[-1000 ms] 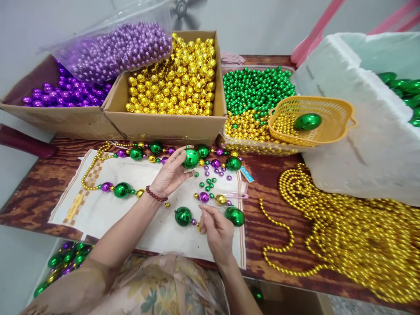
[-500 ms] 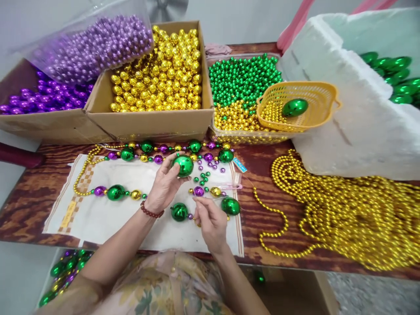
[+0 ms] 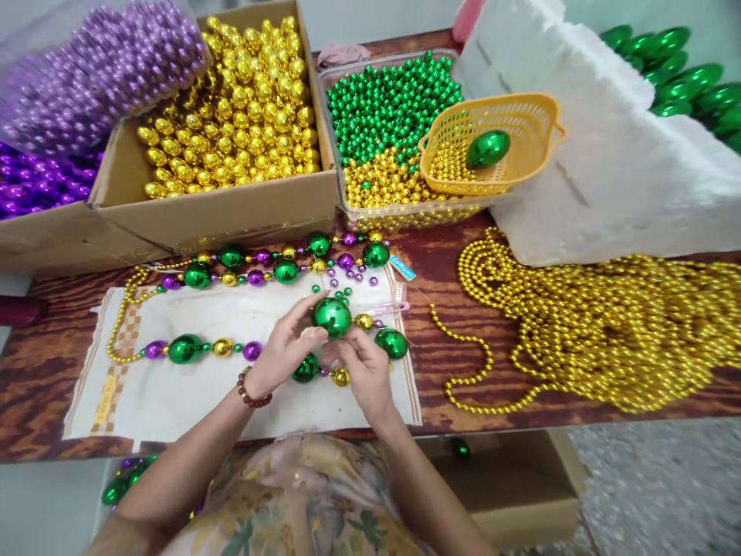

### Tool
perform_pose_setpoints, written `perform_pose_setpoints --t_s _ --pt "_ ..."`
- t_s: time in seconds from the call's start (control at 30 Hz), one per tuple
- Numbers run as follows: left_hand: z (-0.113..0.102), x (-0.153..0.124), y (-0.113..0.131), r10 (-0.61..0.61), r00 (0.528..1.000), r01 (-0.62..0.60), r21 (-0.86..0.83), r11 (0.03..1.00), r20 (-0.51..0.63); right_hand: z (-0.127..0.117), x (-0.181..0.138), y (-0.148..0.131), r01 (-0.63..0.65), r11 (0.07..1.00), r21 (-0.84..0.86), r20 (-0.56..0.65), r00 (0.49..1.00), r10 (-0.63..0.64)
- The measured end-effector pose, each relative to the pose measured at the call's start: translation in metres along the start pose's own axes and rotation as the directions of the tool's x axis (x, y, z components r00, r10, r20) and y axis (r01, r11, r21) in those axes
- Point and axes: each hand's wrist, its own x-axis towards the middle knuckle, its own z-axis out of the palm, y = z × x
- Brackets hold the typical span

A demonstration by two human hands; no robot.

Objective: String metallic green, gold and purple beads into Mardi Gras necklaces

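My left hand (image 3: 292, 340) grips a large shiny green bead (image 3: 332, 316) between thumb and fingers, above a white cloth (image 3: 174, 405). At the bead's lower right my right hand (image 3: 364, 371) is closed in a pinch on a thin thread, mostly hidden by the fingers. A partly strung necklace of green, gold and purple beads runs beneath both hands, with a green bead (image 3: 391, 344) to the right and another green bead (image 3: 184, 349) to the left. Loose small purple beads (image 3: 359, 276) and small green beads (image 3: 341, 294) lie just beyond the held bead.
Behind stand a cardboard box of gold beads (image 3: 231, 116), a clear tub of small green and gold beads (image 3: 394, 116), and a yellow basket (image 3: 547, 139) holding a green bead. Gold bead strands (image 3: 607, 332) pile up at right, beside a white foam box (image 3: 579, 154).
My left hand has brought the green bead down and toward my right hand, which now meets it. The camera view has shifted, so the boxes sit further left and higher.
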Motion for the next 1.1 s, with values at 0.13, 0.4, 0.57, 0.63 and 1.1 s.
perform_pose_setpoints --t_s 0.13,0.4,0.57,0.63,1.1 --pt "-0.005 0.029 -0.003 0.088 0.995 -0.098 0.373 0.923 0.042 -0.018 -0.001 -0.003 -0.063 0.991 0.117 -0.146 0.986 0.080" --pt "0.005 0.099 -0.039 0.017 0.981 -0.169 0.818 0.550 0.192 -0.036 -0.003 -0.003 -0.002 0.997 0.076 -0.270 0.963 0.023" --pt "0.004 0.101 -0.037 0.073 0.983 -0.178 0.777 0.604 0.168 -0.036 -0.006 -0.001 0.017 0.997 0.079 -0.292 0.956 0.006" --pt "0.000 0.095 -0.028 0.086 0.993 -0.116 0.563 0.818 0.080 -0.037 -0.008 -0.001 0.025 0.999 0.039 -0.246 0.969 -0.015" --pt "-0.023 0.042 0.022 -0.129 0.991 0.120 -0.589 0.799 0.026 -0.027 -0.010 -0.010 0.152 0.980 -0.128 0.039 0.988 -0.148"
